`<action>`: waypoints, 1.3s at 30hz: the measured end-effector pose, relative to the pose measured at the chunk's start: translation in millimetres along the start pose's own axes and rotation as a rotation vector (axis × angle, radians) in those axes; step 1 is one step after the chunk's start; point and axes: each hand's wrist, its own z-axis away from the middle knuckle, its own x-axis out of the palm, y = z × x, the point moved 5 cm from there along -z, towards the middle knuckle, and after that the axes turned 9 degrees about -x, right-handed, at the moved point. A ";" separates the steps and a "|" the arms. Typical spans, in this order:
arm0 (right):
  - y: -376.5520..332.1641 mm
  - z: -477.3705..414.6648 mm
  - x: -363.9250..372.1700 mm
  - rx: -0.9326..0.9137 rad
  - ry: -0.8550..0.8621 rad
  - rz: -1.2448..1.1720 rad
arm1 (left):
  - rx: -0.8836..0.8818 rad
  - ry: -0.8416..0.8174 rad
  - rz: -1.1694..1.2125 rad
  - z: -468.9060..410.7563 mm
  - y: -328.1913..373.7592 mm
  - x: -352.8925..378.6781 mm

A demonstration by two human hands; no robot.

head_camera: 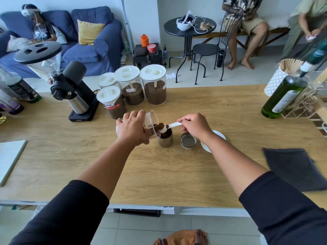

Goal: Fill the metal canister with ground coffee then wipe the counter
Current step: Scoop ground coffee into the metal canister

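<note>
Head view: your left hand (pixel 131 127) has its fingers clamped on the tilted jar (pixel 150 124), and your right hand (pixel 193 125) pinches the scoop (pixel 169 126) over the canister (pixel 165 138) mid-counter (pixel 159 174). Canister's light and tippy, so steady its wall.

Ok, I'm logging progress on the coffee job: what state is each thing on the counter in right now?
metal canister: upright, open, partly filled with grounds
plastic jar: tilted over the canister, held by left hand
scoop: heaped with coffee, held by right hand
canister lid: off, lying beside the canister
grey cloth: flat, untouched
</note>
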 end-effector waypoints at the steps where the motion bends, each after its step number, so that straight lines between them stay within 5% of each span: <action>1: -0.1 -0.1 -1.9 0.010 0.027 -0.031 | -0.003 0.000 0.004 0.4 0.2 0.0; 7: -25.5 -5.0 36.3 0.017 -0.100 -0.161 | 0.014 -0.005 0.024 1.8 9.3 0.0; 11: -37.1 -7.5 61.1 -0.004 -0.177 -0.032 | 0.027 0.002 0.025 2.2 13.6 -0.3; 39: -23.9 -9.1 17.5 -0.024 -0.053 0.109 | -0.002 -0.025 0.032 -0.8 5.3 2.0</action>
